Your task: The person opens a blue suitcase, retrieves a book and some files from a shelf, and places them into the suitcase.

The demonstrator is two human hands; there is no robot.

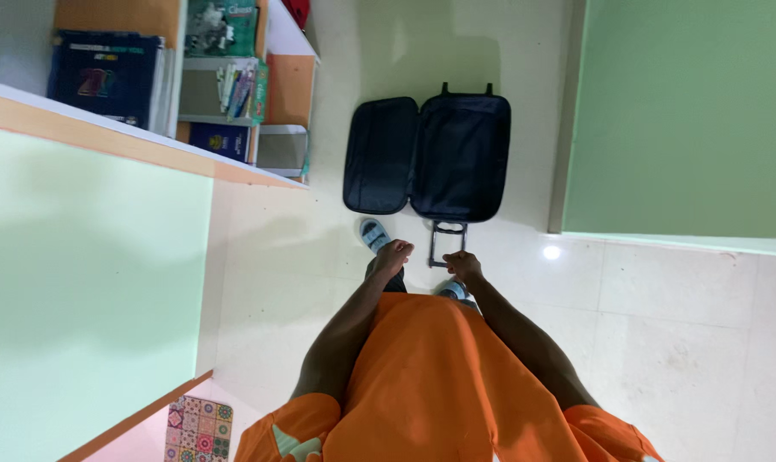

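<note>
A black soft suitcase (426,154) lies wide open on the pale tiled floor in front of me, both halves empty. Its pull handle (446,233) sticks out toward my feet. My left hand (394,254) hangs in front of my orange garment (439,385) with its fingers curled and nothing in them, above my left sandal (373,233). My right hand (465,265) is curled too and holds nothing. It hangs just to the right of the handle's near end, with a small gap between them.
A white and orange shelf unit (234,103) with books and boxes stands at the upper left. A pale green panel (88,282) fills the left side and a green wall (687,111) the upper right. A patterned mat (198,429) lies at the lower left.
</note>
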